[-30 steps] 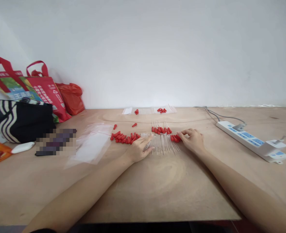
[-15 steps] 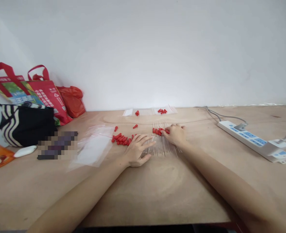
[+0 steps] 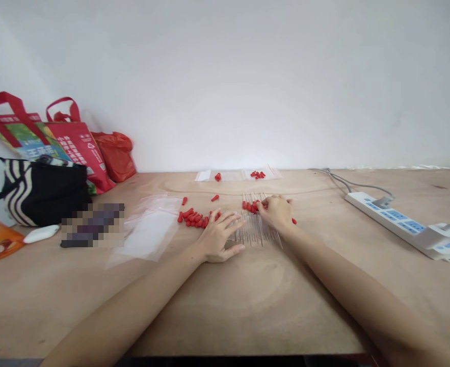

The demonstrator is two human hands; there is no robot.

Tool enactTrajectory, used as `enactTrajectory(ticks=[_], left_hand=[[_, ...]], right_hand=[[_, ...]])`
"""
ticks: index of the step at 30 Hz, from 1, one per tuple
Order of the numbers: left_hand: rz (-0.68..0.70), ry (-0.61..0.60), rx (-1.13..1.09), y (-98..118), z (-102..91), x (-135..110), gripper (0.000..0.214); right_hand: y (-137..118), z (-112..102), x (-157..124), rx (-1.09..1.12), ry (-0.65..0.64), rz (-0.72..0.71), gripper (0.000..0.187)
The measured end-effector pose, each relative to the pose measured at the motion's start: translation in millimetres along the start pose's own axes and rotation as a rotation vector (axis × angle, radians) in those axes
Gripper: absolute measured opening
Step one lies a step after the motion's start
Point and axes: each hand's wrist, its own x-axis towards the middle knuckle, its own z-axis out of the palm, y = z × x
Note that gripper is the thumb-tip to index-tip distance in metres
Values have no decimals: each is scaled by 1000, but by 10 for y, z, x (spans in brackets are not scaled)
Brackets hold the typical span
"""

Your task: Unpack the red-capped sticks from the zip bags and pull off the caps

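Observation:
A row of thin clear tubes [image 3: 253, 232] lies on the wooden table [image 3: 225, 300], with small red caps [image 3: 194, 218] heaped to its left and more red caps [image 3: 249, 206] at its far end. My left hand [image 3: 219, 237] rests flat with fingers spread on the table at the left edge of the tubes. My right hand [image 3: 276, 213] lies over the far end of the tubes with its fingers curled among the red caps there; what it holds is hidden.
Clear plastic bags [image 3: 148, 229] lie to the left, more bags with caps [image 3: 240, 175] by the wall. A striped black bag [image 3: 37, 191], red tote bags [image 3: 72, 142] and a white object [image 3: 41, 233] sit far left. A white power strip [image 3: 404, 224] lies right.
My right hand moved left from the tubes' right side to their far end and stays there. My left hand opened and flattened beside the tubes.

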Motion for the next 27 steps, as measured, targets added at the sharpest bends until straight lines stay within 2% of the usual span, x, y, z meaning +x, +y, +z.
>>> enactTrajectory(ticks=[2,6,9,14,22,27], left_hand=[[-36,84,39,-11,20,-4,56],[-133,297,156,-22,70,8,52],[-70,344,209,-6,103,24,38],[41,378,239,32,128,27,16],[157,408,314,82,90,37,11],[153,377,314,135,59,34,14]], right_hand=[[73,-56,-96,82,94,-104,26],[229,-138,-380,216,226,-424,20],[253,-137,-573,276,274,-555,18],[150,-97,-672,314,277,-608,17],[143,-54,-676,224,318,-732,17],[170,-130,-713,171,212,-744,22]])
